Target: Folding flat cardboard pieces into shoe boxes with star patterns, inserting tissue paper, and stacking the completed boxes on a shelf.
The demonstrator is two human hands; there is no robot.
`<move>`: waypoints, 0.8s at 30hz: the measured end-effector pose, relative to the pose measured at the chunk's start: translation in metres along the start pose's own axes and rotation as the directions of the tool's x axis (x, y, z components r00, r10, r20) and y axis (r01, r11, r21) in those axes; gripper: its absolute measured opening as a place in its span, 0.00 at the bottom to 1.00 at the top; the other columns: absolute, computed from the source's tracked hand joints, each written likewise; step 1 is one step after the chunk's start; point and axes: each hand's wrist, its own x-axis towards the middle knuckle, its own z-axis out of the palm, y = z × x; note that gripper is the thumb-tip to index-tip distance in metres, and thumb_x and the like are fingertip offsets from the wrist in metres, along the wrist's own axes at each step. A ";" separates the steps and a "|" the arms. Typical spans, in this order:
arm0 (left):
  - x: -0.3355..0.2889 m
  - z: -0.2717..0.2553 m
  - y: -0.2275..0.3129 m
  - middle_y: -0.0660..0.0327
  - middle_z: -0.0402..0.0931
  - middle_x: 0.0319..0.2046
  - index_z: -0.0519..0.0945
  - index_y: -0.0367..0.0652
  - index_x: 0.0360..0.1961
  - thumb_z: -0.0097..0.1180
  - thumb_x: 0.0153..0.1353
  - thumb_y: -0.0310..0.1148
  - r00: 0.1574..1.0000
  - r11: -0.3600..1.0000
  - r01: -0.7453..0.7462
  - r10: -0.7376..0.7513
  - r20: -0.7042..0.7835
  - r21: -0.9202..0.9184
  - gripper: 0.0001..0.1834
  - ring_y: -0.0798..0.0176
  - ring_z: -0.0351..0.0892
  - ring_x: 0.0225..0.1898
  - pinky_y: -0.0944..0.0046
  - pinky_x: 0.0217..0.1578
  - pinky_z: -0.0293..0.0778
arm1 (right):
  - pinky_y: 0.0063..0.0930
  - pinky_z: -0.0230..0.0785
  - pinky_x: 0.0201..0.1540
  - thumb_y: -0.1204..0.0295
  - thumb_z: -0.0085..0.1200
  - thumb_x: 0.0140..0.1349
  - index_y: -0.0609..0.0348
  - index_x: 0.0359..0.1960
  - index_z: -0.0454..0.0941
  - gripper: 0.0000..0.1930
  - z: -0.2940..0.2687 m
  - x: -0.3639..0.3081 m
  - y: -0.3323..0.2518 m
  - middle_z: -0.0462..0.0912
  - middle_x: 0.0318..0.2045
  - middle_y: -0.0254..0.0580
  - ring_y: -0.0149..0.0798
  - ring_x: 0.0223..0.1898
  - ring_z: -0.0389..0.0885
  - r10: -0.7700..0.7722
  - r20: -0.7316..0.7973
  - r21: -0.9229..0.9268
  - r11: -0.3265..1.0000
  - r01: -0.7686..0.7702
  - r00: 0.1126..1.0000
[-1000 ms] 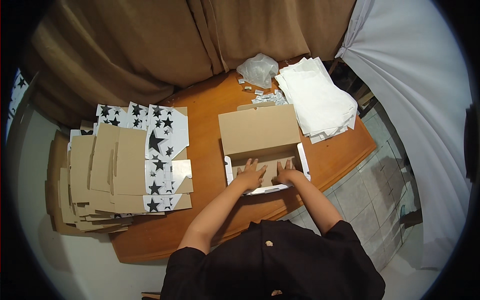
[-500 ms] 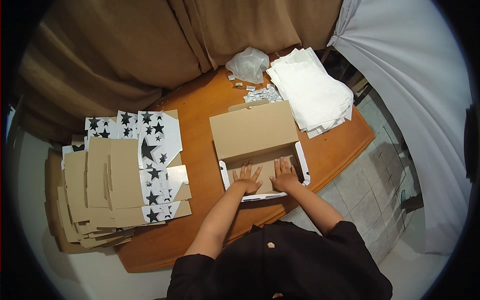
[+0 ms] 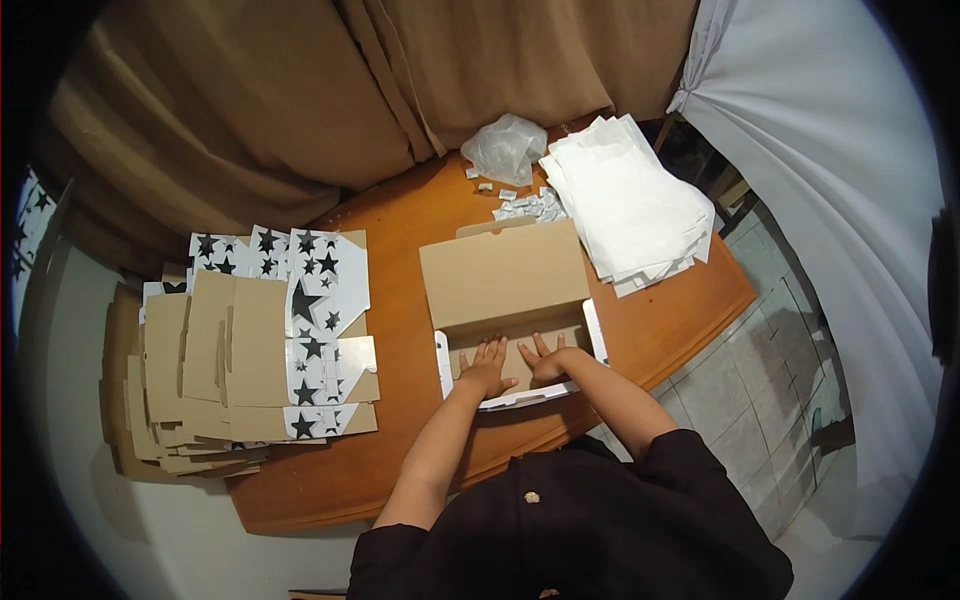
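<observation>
While the head view is showing the open cardboard mailer box (image 3: 512, 310) lying on the wooden table (image 3: 405, 310), beside the star-printed box blanks (image 3: 258, 330), the left hand (image 3: 485, 374) and right hand (image 3: 549, 368) are resting palm-down inside it, fingers spread apart and clamping nothing. Judging by its thin board, the box is probably behaving as light, fairly stiff but crushable, its short side walls (image 3: 596, 332) offering the best hold.
</observation>
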 end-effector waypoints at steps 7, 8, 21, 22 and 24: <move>0.010 0.003 -0.026 0.56 0.56 0.65 0.62 0.49 0.63 0.52 0.57 0.51 0.985 0.967 -0.117 0.083 -0.151 -0.227 0.35 0.49 0.57 0.64 0.52 0.59 0.59 | 0.40 0.61 0.57 0.58 0.47 0.61 0.52 0.64 0.56 0.30 -0.058 -0.097 0.018 0.66 0.58 0.52 0.50 0.55 0.70 -0.505 -0.340 0.145 0.805 0.575 0.793; 0.014 -0.013 -0.015 0.56 0.56 0.65 0.62 0.49 0.63 0.52 0.57 0.51 0.984 0.967 -0.124 0.089 -0.157 -0.225 0.35 0.49 0.57 0.64 0.52 0.59 0.59 | 0.36 0.65 0.54 0.61 0.49 0.61 0.54 0.62 0.61 0.27 -0.063 -0.111 0.035 0.74 0.52 0.50 0.45 0.49 0.76 -0.619 -0.486 0.124 0.650 0.750 0.617; -0.052 -0.002 0.133 0.59 0.79 0.34 0.82 0.48 0.38 0.52 0.56 0.51 0.777 0.970 -0.221 0.113 -0.619 -0.101 0.19 0.57 0.78 0.38 0.59 0.41 0.66 | 0.69 0.35 0.61 0.69 0.52 0.53 0.49 0.49 0.75 0.19 -0.048 -0.056 0.248 0.69 0.56 0.44 0.48 0.65 0.54 0.207 -0.956 0.229 0.969 0.089 0.206; -0.048 0.003 0.135 0.62 0.80 0.31 0.82 0.48 0.34 0.51 0.57 0.50 0.790 0.969 -0.208 0.087 -0.606 -0.131 0.18 0.58 0.78 0.36 0.58 0.39 0.66 | 0.78 0.31 0.57 0.69 0.53 0.53 0.45 0.48 0.76 0.18 -0.044 -0.050 0.257 0.68 0.57 0.42 0.51 0.66 0.52 0.137 -0.971 0.165 0.978 0.130 0.197; -0.038 0.006 0.140 0.62 0.79 0.29 0.82 0.47 0.33 0.52 0.56 0.49 0.738 0.977 -0.181 0.059 -0.673 -0.113 0.17 0.59 0.78 0.34 0.58 0.38 0.66 | 0.77 0.32 0.57 0.70 0.54 0.53 0.44 0.46 0.77 0.16 -0.040 -0.039 0.270 0.70 0.56 0.39 0.50 0.65 0.54 0.090 -0.973 0.117 0.986 0.117 0.211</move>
